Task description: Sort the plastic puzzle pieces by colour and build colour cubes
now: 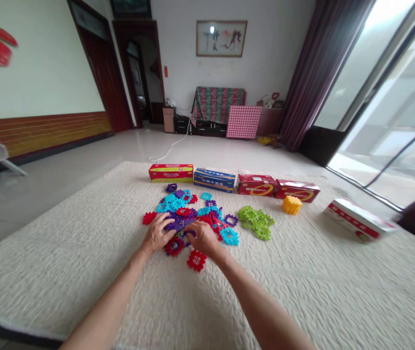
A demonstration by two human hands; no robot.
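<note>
The left hand (157, 233) rests at the near left edge of the mixed tile pile (178, 199), fingers spread and thumb extended; its grip is moderately wide, over purple toothed tiles (174, 225). The right hand (203, 236) is positioned opposite, with fingers curled down at the same purple tiles. Its grip is narrow, but the fingertips are partly hidden — whether a tile is pinched there cannot be determined.

The mixed tile pile consists of purple, cyan and red plastic pieces with toothed edges, several with square openings. It lies on the cream quilted surface (302, 291), between and beyond the hands. One red toothed tile (196, 261) lies flat and apart from the pile, on the near side of the right hand. A cyan toothed tile (229, 236) lies at the right edge of the pile.

To the right of the pile is a group of lime-green toothed tiles (256, 221), overlapping one another. Farther right stands a yellow-orange tile stack (292, 205), its pieces aligned.

Behind the tiles, four cartons form a row: a red and yellow-green carton (171, 173), a blue carton (214, 180), and two red cartons (256, 185) at the right end. A white and red carton (359, 219) lies at an angle — separate from the row, to the right of the yellow-orange tile stack.
</note>
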